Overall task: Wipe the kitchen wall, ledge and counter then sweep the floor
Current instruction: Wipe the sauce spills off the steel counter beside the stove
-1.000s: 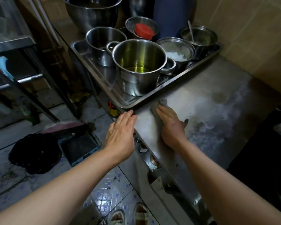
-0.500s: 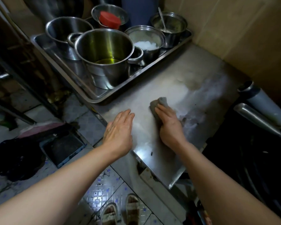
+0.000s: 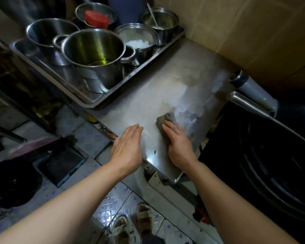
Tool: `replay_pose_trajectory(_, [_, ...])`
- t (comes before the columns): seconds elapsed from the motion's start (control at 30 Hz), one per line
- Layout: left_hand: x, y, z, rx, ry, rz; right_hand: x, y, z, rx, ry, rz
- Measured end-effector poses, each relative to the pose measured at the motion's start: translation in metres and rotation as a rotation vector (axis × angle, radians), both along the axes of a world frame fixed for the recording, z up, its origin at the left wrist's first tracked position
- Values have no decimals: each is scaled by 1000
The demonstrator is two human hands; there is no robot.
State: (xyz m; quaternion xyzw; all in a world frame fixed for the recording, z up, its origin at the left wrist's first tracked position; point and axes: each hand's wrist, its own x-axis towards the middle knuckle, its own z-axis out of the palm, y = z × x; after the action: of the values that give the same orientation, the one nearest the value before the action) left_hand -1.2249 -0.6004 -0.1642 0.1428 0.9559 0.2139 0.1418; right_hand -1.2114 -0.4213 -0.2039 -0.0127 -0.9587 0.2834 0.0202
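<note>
A steel counter (image 3: 165, 88) fills the middle of the view, smeared white with wet streaks on its right half. My right hand (image 3: 179, 144) presses a grey cloth (image 3: 163, 119) flat on the counter with straight fingers; the cloth pokes out ahead of the fingertips. My left hand (image 3: 128, 145) rests flat, fingers straight, at the counter's front left edge, holding nothing. The tan tiled wall (image 3: 245, 29) rises behind the counter. The tiled floor (image 3: 113, 205) lies below.
A steel tray (image 3: 88, 103) at the back left holds several pots, one (image 3: 93, 55) with yellow oil. A dark wok (image 3: 271, 155) with a long handle sits to the right. A dustpan (image 3: 60, 164) and a black bag (image 3: 12, 184) lie on the floor.
My right hand has slid the cloth toward the counter's right side and nearer the front edge. My left hand came to rest on the front edge. The view has shifted right.
</note>
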Motion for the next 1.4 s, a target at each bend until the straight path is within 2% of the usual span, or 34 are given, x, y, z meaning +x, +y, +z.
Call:
replay_pose_trajectory(0.13, [4,2,2,4,-17,-7,40,-31,-4,-62,37,107])
replay_pose_trajectory(0.3, [6,6,12,8,-11,-39,59,-22,8,5,0,253])
replay_pose_trajectory(0.4, [10,11,16,9,-20,-48,46,18,9,-24,-39,94])
replay_pose_trajectory(0.47, [14,15,16,-1,-16,-50,35,42,10,35,-83,8])
replay_pose_trajectory(0.53, [17,21,15,0,-21,-37,25,60,11,105,-135,19])
replay_pose_trajectory(0.67, [25,33,8,4,-25,32,5,75,12,99,-122,35])
replay_pose_trajectory(0.8, [34,44,4,13,-43,96,16,63,4,62,-14,-33])
replay_pose_trajectory(0.93, [40,54,5,30,-39,154,50,29,-8,-81,75,95])
replay_pose_trajectory(1.03, [45,53,4,18,-32,180,63,16,-11,-109,100,121])
replay_pose_trajectory(1.2, [60,27,0,-48,-55,257,69,8,-7,-84,47,98])
replay_pose_trajectory(1.4, [83,5,2,-59,-49,341,89,-27,2,-72,-27,178])
